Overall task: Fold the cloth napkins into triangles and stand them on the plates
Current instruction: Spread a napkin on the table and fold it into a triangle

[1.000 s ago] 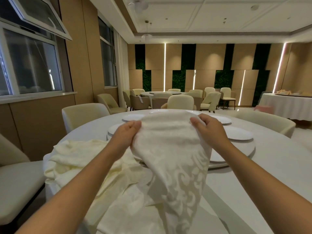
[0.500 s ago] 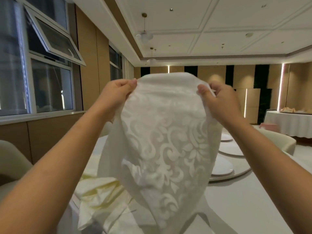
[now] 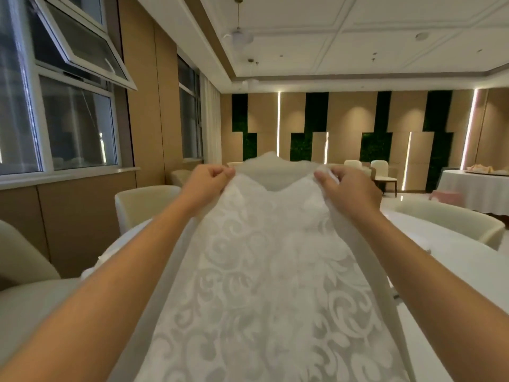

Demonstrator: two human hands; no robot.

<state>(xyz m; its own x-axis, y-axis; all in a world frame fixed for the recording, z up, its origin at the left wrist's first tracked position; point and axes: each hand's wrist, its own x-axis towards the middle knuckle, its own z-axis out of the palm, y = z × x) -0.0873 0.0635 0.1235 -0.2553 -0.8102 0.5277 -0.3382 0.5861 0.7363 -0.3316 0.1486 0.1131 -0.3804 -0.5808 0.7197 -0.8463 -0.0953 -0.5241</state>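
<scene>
Both-hand grip (image 3: 209, 179) (image 3: 344, 188) on napkin's (image 3: 264, 285) far edge

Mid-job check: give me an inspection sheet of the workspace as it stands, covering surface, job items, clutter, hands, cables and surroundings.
Surface: round white table, mostly hidden behind the cloth; bare part shows at right.
Job's things: one white patterned napkin held up and spread out, not yet folded. Plates: nothing seen, the napkin blocks the view.
Clutter: a bit of pale cloth at the table's left edge, too little showing to identify.
Hands: left hand pinches the napkin's far left corner; right hand pinches its far right corner.
Cables: nothing seen.
Surroundings: cream chairs around the table, windows at left, a second clothed table at far right.
</scene>
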